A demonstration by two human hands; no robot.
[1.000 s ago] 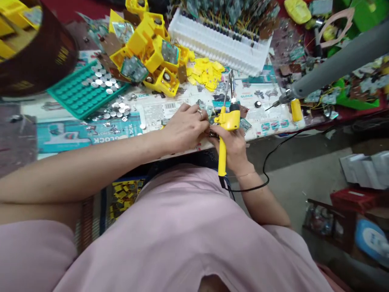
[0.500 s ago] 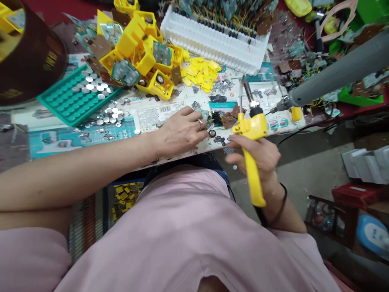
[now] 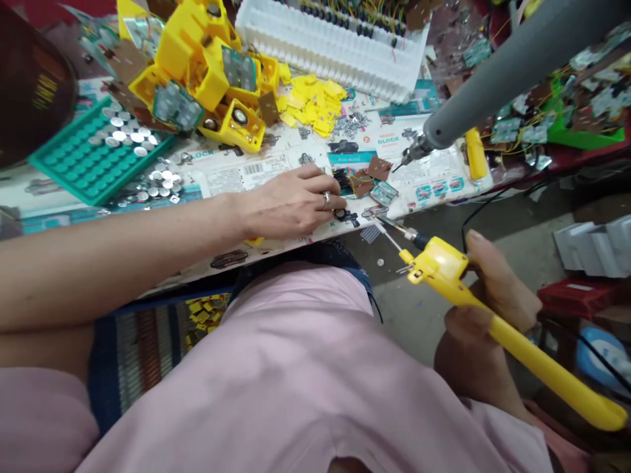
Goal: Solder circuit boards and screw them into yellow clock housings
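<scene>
My left hand (image 3: 296, 200) lies low over the table's front edge, fingers bent and touching a small round black part (image 3: 340, 213); anything under the palm is hidden. Just right of its fingertips are black wires and brown pieces (image 3: 379, 167), with a small green circuit board (image 3: 383, 192). In my right hand (image 3: 493, 295) is a yellow soldering gun (image 3: 444, 263), its metal tip pointing left over the table's front edge. A grey rod-shaped tool (image 3: 473, 98) hangs above the table, its thin tip pointing down-left.
A teal tray (image 3: 89, 177) with silver discs (image 3: 160, 184) beside it is at left. Behind are yellow housings (image 3: 197, 66), flat yellow pieces (image 3: 315, 102) and a white ribbed rack (image 3: 325, 49). A green bin (image 3: 586, 136) and loose boards stand at right.
My right hand has moved right and down, turning the soldering gun from upright to pointing left. My left hand has shifted slightly, its fingers now at the round part. The view has shifted somewhat.
</scene>
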